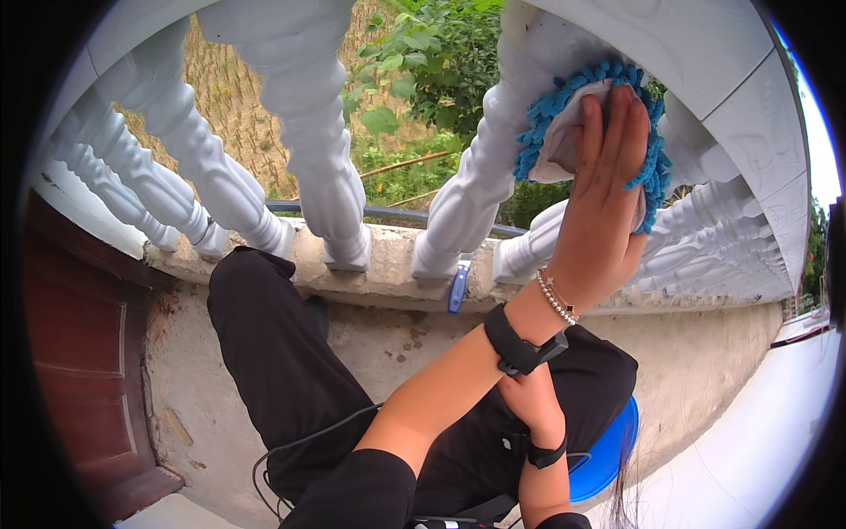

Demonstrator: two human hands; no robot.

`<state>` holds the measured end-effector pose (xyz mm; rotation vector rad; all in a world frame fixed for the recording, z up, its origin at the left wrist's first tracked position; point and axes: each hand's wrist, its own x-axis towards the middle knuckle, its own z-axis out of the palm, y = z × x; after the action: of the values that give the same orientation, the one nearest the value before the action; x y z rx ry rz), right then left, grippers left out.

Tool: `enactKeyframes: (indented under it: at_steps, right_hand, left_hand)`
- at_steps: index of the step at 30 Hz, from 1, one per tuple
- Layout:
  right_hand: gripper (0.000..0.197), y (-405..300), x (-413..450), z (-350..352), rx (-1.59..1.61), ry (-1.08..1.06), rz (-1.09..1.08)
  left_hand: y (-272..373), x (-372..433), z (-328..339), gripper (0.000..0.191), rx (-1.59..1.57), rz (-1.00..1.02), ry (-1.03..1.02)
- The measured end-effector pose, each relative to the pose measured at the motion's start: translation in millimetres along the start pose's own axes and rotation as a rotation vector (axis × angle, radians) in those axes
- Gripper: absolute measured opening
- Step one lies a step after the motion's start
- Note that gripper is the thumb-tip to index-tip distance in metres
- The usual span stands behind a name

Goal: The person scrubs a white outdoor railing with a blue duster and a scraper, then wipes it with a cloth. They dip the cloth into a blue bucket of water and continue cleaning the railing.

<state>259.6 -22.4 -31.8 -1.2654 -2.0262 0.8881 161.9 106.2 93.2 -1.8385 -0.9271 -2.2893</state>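
My left hand [605,152] reaches up to the right. It holds a blue chenille cleaning pad [532,135], its pale backing under my fingers, against the upper part of the white balustrade. The pad covers part of a glossy white baluster [542,49]. Lower down, my right hand [535,397] is by my lap, just below my left wrist. Its fingers are mostly hidden behind that wrist and the black strap, so its grip cannot be seen. A scraper with a blue handle [458,291] lies on the ledge between two baluster feet, handle towards me.
The white top rail [740,73] curves overhead, with more balusters [301,132] along both sides on a rough concrete ledge [390,254]. A brown panelled door [79,370] stands left. My knees are close to the ledge. A blue stool [608,456] and a loose black cable [317,433] are near me.
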Motion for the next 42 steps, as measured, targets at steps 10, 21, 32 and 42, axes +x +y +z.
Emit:
enactKeyframes:
  at_steps: [10,21,32,42]
  right_hand:
    - [0.045,-4,38,-26,1.651,0.129,0.002]
    - [0.043,-10,51,16,2.108,-0.112,-0.103]
    - [0.049,-20,55,2,2.079,0.196,-0.168]
    - [0.055,-130,164,-18,-0.251,0.969,-0.604]
  left_hand:
    - [52,-23,-60,0.053,-1.634,-1.495,-0.081]
    - [-10,-24,-132,0.030,-1.144,-1.747,-0.312]
    - [-39,-40,-164,0.044,-0.960,-1.775,-0.263]
    - [-22,-58,-182,0.037,-0.727,-1.948,-0.415]
